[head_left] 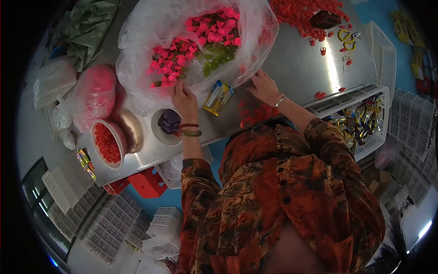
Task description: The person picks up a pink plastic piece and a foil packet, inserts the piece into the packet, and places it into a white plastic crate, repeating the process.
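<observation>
Left grip (pixel 185 101) at the near edge of the clear plastic bag (pixel 134 59), beside its pink plastic pieces (pixel 171 63); can't tell if I'm pinching anything. Right grip (pixel 267 89) loosely spread near the bag's right side, over the tabletop (pixel 299 59). Yellow-blue packet (pixel 218 97) lies between them. Purple pieces (pixel 169 121) sit just left of my left wrist.

the tabletop (pixel 296 68) is smooth, glossy metal; the large bag (pixel 139 45) crinkled, translucent plastic; the packet (pixel 218 98) shiny; the shirt (pixel 246 201) matt, printed cloth.
</observation>
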Available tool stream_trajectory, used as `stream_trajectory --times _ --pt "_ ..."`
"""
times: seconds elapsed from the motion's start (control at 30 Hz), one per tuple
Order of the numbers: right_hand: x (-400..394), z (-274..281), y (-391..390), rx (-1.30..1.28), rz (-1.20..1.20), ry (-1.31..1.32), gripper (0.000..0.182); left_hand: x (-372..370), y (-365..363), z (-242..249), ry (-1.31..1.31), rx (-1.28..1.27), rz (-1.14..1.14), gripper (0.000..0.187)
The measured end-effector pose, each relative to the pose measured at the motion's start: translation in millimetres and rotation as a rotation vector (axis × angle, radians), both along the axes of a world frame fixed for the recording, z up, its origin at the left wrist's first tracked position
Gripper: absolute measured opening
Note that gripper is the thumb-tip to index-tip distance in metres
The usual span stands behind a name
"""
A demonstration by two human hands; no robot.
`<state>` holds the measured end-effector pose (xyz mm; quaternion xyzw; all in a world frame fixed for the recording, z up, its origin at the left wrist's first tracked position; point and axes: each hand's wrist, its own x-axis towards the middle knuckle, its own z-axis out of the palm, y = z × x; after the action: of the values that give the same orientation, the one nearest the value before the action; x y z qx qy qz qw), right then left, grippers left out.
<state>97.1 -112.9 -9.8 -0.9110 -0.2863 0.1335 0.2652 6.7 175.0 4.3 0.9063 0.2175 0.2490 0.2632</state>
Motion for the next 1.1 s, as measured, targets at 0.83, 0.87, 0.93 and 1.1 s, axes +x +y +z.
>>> stream_trajectory --times 0.83,0.87,0.93,1.1 --pt "-20.7 39.4 -13.8 0.508 -0.305 0.690 0.018 4.6 -28.1 23.6 -0.032 -0.981 -0.265 0.032" --pt "-19.5 50.6 -9.3 0.600 -0.328 0.743 0.018 2.0 -36.7 33.2 -0.047 -1.006 -0.297 0.031" --pt "-16.6 78.0 1.9 0.787 -0.372 0.846 0.019 -0.7 -54.8 50.0 -0.085 -1.091 -0.353 0.031" --pt "-12.8 110.1 8.8 0.932 -0.334 0.829 0.023 -9.5 -82.7 70.2 -0.019 -1.419 -0.454 0.030"
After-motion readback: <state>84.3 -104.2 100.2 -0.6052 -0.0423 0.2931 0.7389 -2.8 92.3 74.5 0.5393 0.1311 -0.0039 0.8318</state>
